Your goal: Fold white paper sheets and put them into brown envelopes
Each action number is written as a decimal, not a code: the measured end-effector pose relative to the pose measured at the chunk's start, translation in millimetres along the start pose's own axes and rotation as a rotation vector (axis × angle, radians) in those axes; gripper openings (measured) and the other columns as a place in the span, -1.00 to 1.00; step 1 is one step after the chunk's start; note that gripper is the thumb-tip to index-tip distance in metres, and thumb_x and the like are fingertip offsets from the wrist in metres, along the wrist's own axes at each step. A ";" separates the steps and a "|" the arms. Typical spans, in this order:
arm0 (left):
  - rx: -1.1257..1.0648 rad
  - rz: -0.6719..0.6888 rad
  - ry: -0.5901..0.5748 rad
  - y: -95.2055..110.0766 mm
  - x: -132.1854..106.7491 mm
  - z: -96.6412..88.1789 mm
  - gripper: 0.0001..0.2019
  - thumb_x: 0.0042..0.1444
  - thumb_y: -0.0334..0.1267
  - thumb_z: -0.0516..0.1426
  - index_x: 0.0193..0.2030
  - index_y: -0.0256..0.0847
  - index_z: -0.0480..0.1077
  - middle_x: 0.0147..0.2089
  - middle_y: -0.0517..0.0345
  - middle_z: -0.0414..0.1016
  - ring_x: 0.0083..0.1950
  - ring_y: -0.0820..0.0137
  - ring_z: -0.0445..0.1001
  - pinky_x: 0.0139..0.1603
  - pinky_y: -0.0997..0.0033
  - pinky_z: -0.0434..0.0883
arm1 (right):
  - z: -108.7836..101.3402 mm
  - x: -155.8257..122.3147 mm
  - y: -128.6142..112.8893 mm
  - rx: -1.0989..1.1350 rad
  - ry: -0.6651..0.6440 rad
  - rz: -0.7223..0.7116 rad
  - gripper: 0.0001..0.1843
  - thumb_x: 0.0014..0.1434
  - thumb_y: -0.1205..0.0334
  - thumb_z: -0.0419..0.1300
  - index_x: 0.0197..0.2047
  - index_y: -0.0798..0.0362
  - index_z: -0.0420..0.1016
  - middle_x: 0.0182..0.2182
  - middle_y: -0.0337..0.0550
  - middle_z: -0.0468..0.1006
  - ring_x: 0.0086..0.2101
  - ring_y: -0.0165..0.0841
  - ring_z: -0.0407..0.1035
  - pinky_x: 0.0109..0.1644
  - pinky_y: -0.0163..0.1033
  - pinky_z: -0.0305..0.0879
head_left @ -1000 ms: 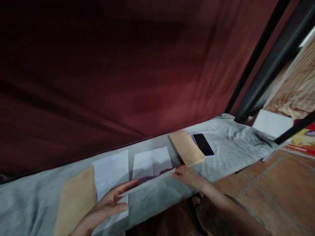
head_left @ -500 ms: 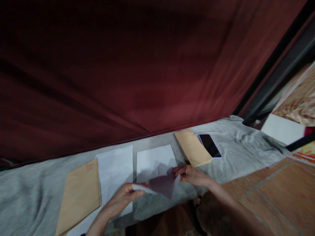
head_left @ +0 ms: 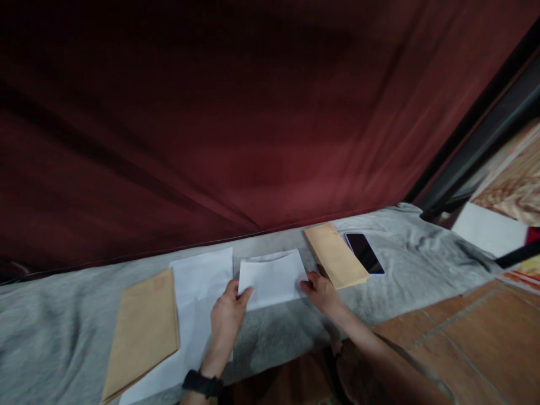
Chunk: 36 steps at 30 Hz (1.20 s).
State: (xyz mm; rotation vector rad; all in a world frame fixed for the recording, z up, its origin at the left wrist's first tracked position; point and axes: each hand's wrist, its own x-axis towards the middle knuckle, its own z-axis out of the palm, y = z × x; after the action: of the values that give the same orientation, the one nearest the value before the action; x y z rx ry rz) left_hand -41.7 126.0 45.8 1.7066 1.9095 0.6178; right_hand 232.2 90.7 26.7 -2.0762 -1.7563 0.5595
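Observation:
A white sheet of paper (head_left: 272, 281), doubled over, lies flat on the grey cloth in front of me. Its two layers part slightly along the far edge. My left hand (head_left: 228, 312) grips its left side, thumb on top and fingers beneath. At the opposite side my right hand (head_left: 324, 292) pinches the right edge. Just left of the folded sheet rest larger white sheets (head_left: 200, 298), partly covered by brown envelopes (head_left: 143, 332). Narrower brown envelopes (head_left: 335, 256) lie close beyond my right hand.
A smartphone (head_left: 365, 253) lies right of the narrower envelopes. The grey cloth (head_left: 405, 247) covers the long narrow surface, with a dark red curtain (head_left: 253, 140) behind it. Tiled floor (head_left: 476, 332) shows at the lower right.
The near part of the sheet, lifted and bent between my hands before, now lies folded over onto the far part. My left hand has moved up to the sheet's left edge.

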 end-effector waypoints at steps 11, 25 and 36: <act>0.260 0.022 0.075 15.1 3.8 7.5 -0.62 0.36 -0.16 0.06 0.26 -0.18 0.37 -0.21 0.02 0.68 -0.22 0.24 0.65 -0.28 0.37 0.36 | 3.1 1.4 -18.2 -0.177 0.054 0.088 -0.79 0.41 0.19 0.06 0.00 0.06 0.44 -0.26 -0.06 0.66 -0.23 -0.22 0.59 -0.20 -0.22 0.34; 0.362 0.113 0.098 16.1 3.7 16.7 -0.62 0.42 -0.21 -0.03 0.25 -0.20 0.43 0.04 -0.10 0.66 -0.09 0.18 0.66 -0.09 0.29 0.46 | -1.2 0.2 -27.2 -0.235 0.055 0.117 -0.66 0.43 0.18 0.08 0.19 0.13 0.37 -0.14 0.05 0.69 -0.15 -0.17 0.61 -0.12 -0.18 0.39; 0.522 0.201 0.180 22.4 2.7 19.9 -0.64 0.43 -0.25 -0.07 0.14 -0.21 0.49 -0.09 -0.10 0.66 -0.12 0.20 0.62 -0.03 0.25 0.40 | 0.9 2.0 -29.3 -0.305 0.103 0.075 -0.70 0.43 0.20 0.08 0.15 0.11 0.39 -0.15 0.12 0.69 -0.16 -0.16 0.62 -0.13 -0.20 0.41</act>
State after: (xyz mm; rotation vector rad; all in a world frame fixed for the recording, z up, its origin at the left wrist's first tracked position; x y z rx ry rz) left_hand -12.1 131.2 44.5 2.2520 2.1765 0.3695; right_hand 207.3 97.3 40.9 -2.3357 -1.8023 0.2089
